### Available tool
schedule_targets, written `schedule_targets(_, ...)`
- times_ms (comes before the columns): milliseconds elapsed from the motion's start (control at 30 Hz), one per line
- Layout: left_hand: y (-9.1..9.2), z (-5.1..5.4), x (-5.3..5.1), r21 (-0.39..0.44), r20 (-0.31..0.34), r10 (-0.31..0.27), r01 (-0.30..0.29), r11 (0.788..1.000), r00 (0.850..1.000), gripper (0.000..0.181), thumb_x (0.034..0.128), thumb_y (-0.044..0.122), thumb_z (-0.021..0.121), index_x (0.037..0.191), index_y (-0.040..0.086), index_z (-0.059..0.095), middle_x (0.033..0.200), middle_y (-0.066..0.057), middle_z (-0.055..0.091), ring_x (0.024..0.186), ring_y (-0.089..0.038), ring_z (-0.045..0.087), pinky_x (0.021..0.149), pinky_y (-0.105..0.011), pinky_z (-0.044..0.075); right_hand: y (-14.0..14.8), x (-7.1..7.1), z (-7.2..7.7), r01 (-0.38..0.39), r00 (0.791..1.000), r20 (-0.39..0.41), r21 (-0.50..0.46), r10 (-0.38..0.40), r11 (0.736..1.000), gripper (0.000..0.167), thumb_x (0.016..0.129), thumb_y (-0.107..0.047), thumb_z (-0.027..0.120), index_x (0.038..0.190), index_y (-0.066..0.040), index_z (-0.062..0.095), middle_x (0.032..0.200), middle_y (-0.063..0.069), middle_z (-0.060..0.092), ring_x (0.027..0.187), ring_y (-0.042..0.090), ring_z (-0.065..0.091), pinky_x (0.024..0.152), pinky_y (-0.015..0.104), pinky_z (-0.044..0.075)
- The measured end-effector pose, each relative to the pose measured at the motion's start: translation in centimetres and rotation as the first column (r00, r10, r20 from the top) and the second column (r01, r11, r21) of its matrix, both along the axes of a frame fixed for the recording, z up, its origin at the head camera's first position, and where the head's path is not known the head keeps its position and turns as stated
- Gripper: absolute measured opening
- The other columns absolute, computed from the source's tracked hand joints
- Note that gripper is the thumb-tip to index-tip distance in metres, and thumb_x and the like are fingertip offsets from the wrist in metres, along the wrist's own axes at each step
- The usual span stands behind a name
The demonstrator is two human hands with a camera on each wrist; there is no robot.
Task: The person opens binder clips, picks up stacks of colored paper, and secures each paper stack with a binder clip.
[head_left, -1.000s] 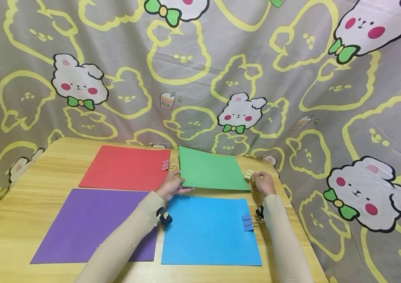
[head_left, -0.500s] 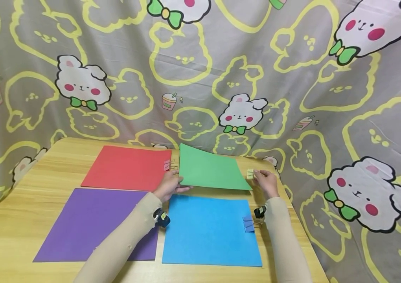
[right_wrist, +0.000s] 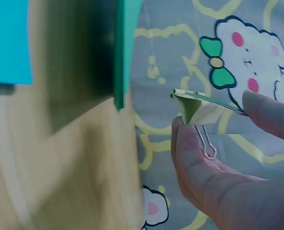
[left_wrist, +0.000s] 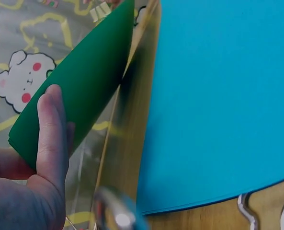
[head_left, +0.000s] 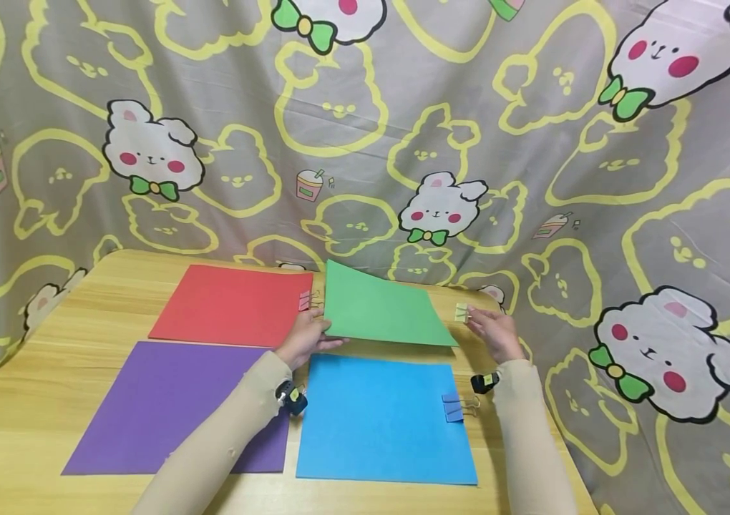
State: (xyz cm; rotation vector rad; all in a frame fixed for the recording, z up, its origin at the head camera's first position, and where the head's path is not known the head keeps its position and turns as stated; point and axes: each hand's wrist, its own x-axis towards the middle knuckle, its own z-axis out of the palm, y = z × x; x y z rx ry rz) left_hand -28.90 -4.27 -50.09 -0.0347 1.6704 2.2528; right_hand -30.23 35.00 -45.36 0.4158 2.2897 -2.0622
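Green paper [head_left: 384, 304], apparently a stack of sheets, is lifted off the table at the back right, its left side raised and slightly bent. My left hand [head_left: 305, 340] pinches its front left corner, fingers underneath, as the left wrist view also shows the hand [left_wrist: 48, 143] doing. Just right of the paper, my right hand [head_left: 497, 335] holds a pale yellow binder clip [head_left: 461, 313] between thumb and fingers. The right wrist view shows the clip [right_wrist: 199, 108] held by its wire handles, apart from the green edge [right_wrist: 120, 72].
Blue paper [head_left: 384, 422] lies in front, a blue-violet binder clip [head_left: 451, 408] on its right edge. Red paper [head_left: 232, 304] at the back left bears a pink binder clip [head_left: 303, 300]. Purple paper [head_left: 165, 408] lies front left. A patterned curtain [head_left: 352, 143] hangs behind the wooden table [head_left: 11, 422].
My right hand has drawn the yellow binder clip rightward and slightly up, away from the green paper's edge. The left hand keeps its grip, and the paper's left side is slightly higher.
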Motion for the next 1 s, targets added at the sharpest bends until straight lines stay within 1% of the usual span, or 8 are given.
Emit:
schedule_targets(133,-0.1,0.2,0.1,0.005,-0.003,0.003,-0.003,1.0,1.0,0.054,0.1096,0.002,0.036,0.16,-0.008,0.02,0.149,-0.033,0.045,0.097,-0.034,0.078,0.083,-0.03,0.064,0.1,0.0,0.6,-0.018,1.0,-0.004,-0.069,0.018,0.997,0.063,0.105,-0.021,0.06,0.15,0.015,0.033,0.115,0.0,0.058,0.098,0.004,0.066,0.098,0.018,0.056)
schedule_targets(333,-0.7,-0.1,0.1,0.006,-0.012,0.007,-0.006,1.0,1.0,0.056,0.1098,0.004,0.037,0.161,-0.008,0.017,0.14,-0.031,0.048,0.095,-0.031,0.078,0.084,-0.031,0.064,-0.1,0.3,0.9,-0.049,0.999,0.006,-0.147,0.051,0.988,0.056,0.107,-0.027,0.057,0.143,0.009,0.036,0.107,0.007,0.06,0.092,0.012,0.074,0.096,0.025,0.059)
schedule_targets(467,-1.2,-0.2,0.0,0.007,-0.017,0.009,-0.009,1.0,1.0,0.058,0.1097,0.004,0.037,0.161,-0.008,0.013,0.141,-0.031,0.045,0.08,-0.022,0.077,0.084,-0.029,0.064,-0.2,0.5,0.9,-0.062,0.998,-0.009,-0.197,0.061,0.978,0.042,0.107,-0.027,0.056,0.131,0.005,0.044,0.103,0.008,0.06,0.09,0.015,0.075,0.094,0.024,0.06)
schedule_targets(567,-1.5,-0.2,0.1,0.004,-0.025,0.013,-0.013,1.0,1.0,0.058,0.1095,0.003,0.036,0.161,-0.009,0.013,0.15,-0.033,0.04,0.062,-0.006,0.064,0.083,-0.027,0.064,-0.4,0.6,0.9,-0.066,0.998,-0.027,-0.224,0.062,0.972,0.031,0.107,-0.026,0.057,0.122,0.001,0.049,0.1,0.006,0.06,0.091,0.015,0.074,0.093,0.023,0.06)
schedule_targets(700,-1.8,0.0,0.3,0.004,-0.023,0.034,-0.033,0.999,0.999,0.058,0.1088,0.003,0.038,0.161,-0.007,0.016,0.15,-0.031,0.038,0.053,-0.003,0.042,0.083,-0.028,0.064,-0.4,1.1,0.9,-0.061,0.998,-0.039,-0.264,0.052,0.963,0.026,0.106,-0.024,0.059,0.117,0.0,0.057,0.099,0.005,0.061,0.092,0.017,0.072,0.095,0.025,0.06)
schedule_targets(767,-1.9,0.0,0.4,0.0,-0.023,0.044,-0.044,0.999,0.999,0.057,0.1084,0.002,0.039,0.161,-0.006,0.02,0.147,-0.03,0.042,0.054,-0.004,0.043,0.082,-0.029,0.064,-0.3,1.3,0.9,-0.062,0.998,-0.041,-0.296,0.052,0.953,0.025,0.106,-0.024,0.06,0.115,0.0,0.061,0.1,0.005,0.062,0.093,0.018,0.071,0.096,0.026,0.059)
schedule_targets(900,-2.3,-0.2,0.8,-0.008,-0.041,0.046,-0.046,0.999,0.998,0.052,0.1089,0.004,0.038,0.159,-0.006,0.026,0.142,-0.03,0.049,0.076,-0.012,0.072,0.082,-0.03,0.064,-0.1,1.8,0.8,-0.087,0.996,-0.053,-0.379,0.073,0.921,0.023,0.106,-0.025,0.06,0.105,-0.004,0.068,0.099,0.005,0.065,0.095,0.019,0.072,0.098,0.026,0.058)
schedule_targets(1000,-2.7,-0.4,1.1,-0.008,-0.042,0.05,-0.051,0.999,0.998,0.049,0.1095,0.005,0.037,0.157,-0.006,0.031,0.14,-0.03,0.053,0.09,-0.021,0.077,0.081,-0.029,0.064,-0.1,2.1,0.5,-0.094,0.995,-0.065,-0.41,0.074,0.907,0.025,0.106,-0.026,0.06,0.095,-0.007,0.071,0.094,0.003,0.068,0.095,0.02,0.075,0.096,0.026,0.059)
